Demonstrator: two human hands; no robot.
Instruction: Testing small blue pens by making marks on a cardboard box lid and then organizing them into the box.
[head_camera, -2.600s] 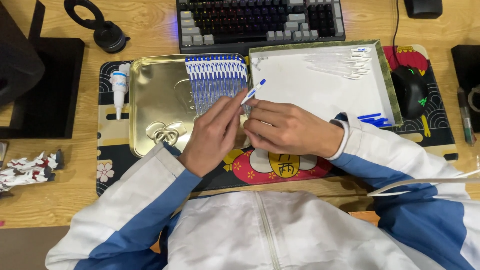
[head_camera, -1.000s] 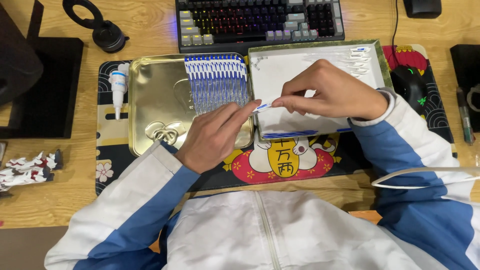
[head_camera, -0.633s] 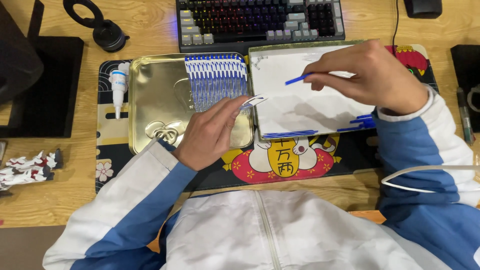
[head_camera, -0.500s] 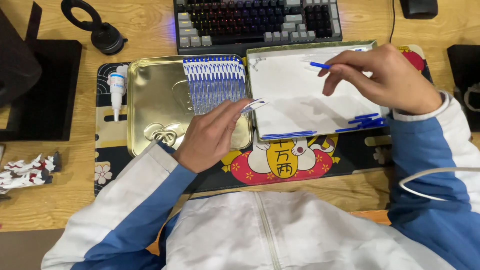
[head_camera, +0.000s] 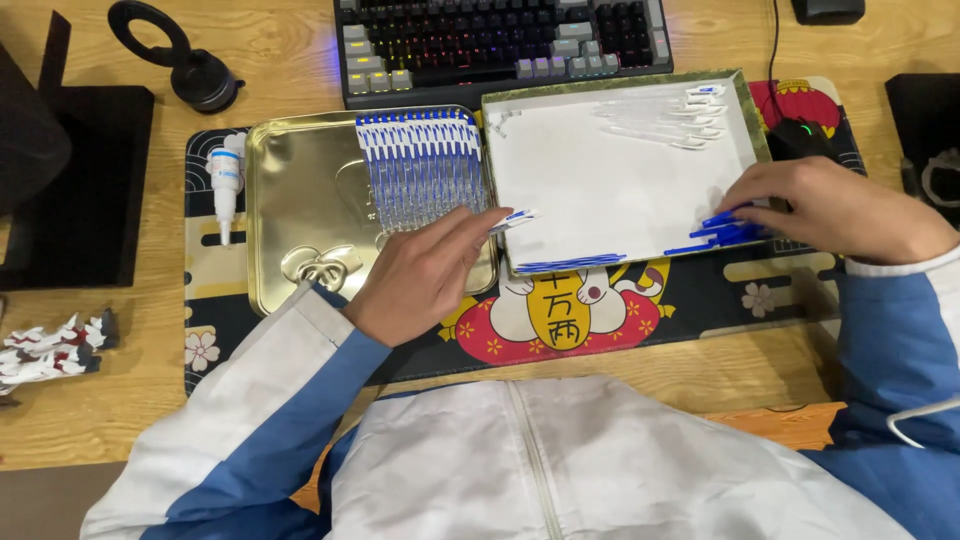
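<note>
1. The left hand (head_camera: 425, 275) lies over the lower right corner of the gold metal tray (head_camera: 300, 210), fingers drawn together, pinching a small white-and-blue capped piece (head_camera: 515, 218) at its fingertips. The piece pokes out toward 2 o'clock, just across the left edge of the white tray (head_camera: 600, 180).
2. The right hand (head_camera: 830, 210) rests at the white tray's right edge, at about 3 o'clock from the left hand. Its fingers are curled and pressed onto a cluster of blue sticks (head_camera: 725, 230) in the tray's lower right corner; whether it grips one, I cannot tell.
3. A thin row of blue pieces (head_camera: 570, 263) lies along the white tray's near edge, between the two hands.
4. Both trays sit on a dark patterned desk mat (head_camera: 560, 320) on the wooden table (head_camera: 90, 380).
5. In the gold metal tray, at 12 o'clock from the left hand, stands a tidy row of clear tubes with blue caps (head_camera: 420, 165), side by side.
6. At the white tray's far right corner lie several clear tubes (head_camera: 660, 120).
7. A small white dropper bottle (head_camera: 225, 185) lies at 9 o'clock of the gold tray, on the mat.
8. Farthest off, at 12 o'clock, a backlit keyboard (head_camera: 500, 40) runs along the table, with a black computer mouse (head_camera: 800, 135) near the right hand.
</note>
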